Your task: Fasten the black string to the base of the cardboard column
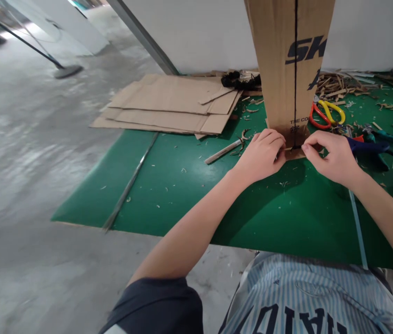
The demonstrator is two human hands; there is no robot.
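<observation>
A tall cardboard piece (280, 60) with printed dark letters stands upright on the green tabletop. A black cord (295, 88) runs straight down its front to the base, where a short dark stretch of it turns sideways. My left hand (264, 150) is closed at the lower left of the cardboard, fingers curled; what they hold is hidden. Opposite, my right hand (331, 155) pinches with thumb and forefinger at the sideways end of the black cord. Both hands stay low at the base, a small gap between their fingertips.
Flat cardboard sheets (171, 102) lie stacked at the back left. Scissors with red and yellow handles (328, 113), a dark blue tool (368, 147) with a cable and cardboard scraps (342, 88) are at the right. A pen-like stick (222, 152) lies left of my hands.
</observation>
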